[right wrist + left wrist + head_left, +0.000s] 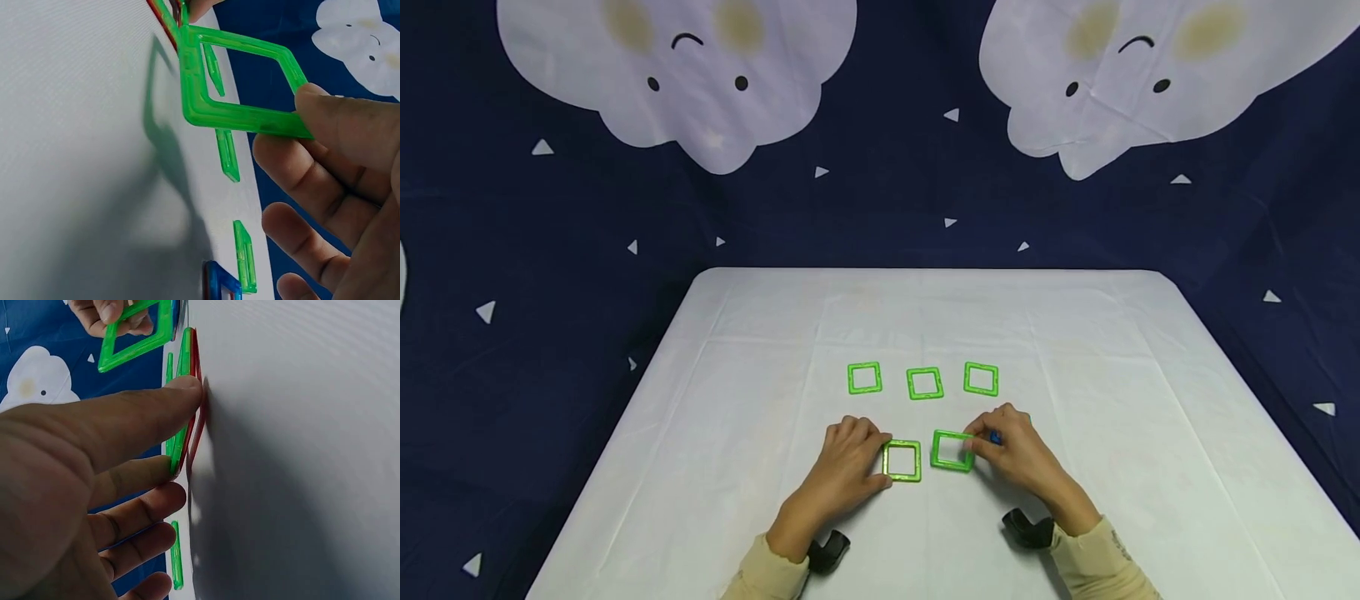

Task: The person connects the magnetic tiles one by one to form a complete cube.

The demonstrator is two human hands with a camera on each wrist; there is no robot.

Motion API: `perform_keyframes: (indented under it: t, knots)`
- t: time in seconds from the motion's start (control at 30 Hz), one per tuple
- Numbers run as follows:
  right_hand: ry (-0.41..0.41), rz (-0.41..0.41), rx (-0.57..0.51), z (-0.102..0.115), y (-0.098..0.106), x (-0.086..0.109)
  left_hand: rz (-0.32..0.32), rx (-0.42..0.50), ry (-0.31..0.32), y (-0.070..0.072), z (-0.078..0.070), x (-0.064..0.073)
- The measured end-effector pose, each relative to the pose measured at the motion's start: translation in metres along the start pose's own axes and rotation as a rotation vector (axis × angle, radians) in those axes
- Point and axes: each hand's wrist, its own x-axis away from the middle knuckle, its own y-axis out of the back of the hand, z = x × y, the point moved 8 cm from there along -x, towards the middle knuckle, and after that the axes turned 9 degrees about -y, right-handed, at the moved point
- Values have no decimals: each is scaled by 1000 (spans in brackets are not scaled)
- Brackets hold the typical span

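Observation:
My left hand (844,465) pinches a green square magnetic tile (918,461) by its left side, thumb and index finger at its edges. In the left wrist view, a red square tile (199,428) lies against its underside, next to the white tabletop. The right hand (1017,450) pinches another open-centred green square tile (934,450) at one corner between thumb and fingers. That tile is raised and tilted above the table in the right wrist view, just right of the left hand's pair. Beneath the right hand lies a blue tile (214,281), mostly hidden in the head view.
Three more green square tiles lie in a row farther back: left (865,391), middle (926,397) and right (981,392). The white table (760,400) meets a dark blue cloth (880,217) with clouds and triangles. Black devices (829,552) sit at both wrists.

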Motion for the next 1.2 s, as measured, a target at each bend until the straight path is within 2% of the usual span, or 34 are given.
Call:
perform_keyframes:
  t: [0.27, 0.6, 0.9, 1.2]
  knots:
    - [9, -69, -9, 5, 9, 0, 4, -16, -17, -3, -6, -5]
    - [-37, -106, -28, 6, 11, -2, 19, -38, -47, -9, -18, -13]
    - [-3, -158, -28, 15, 11, -3, 8, -77, -76, -11, -29, -16]
    - [17, -171, -30, 21, 6, -7, 51, -76, -62, -16, -33, -17]
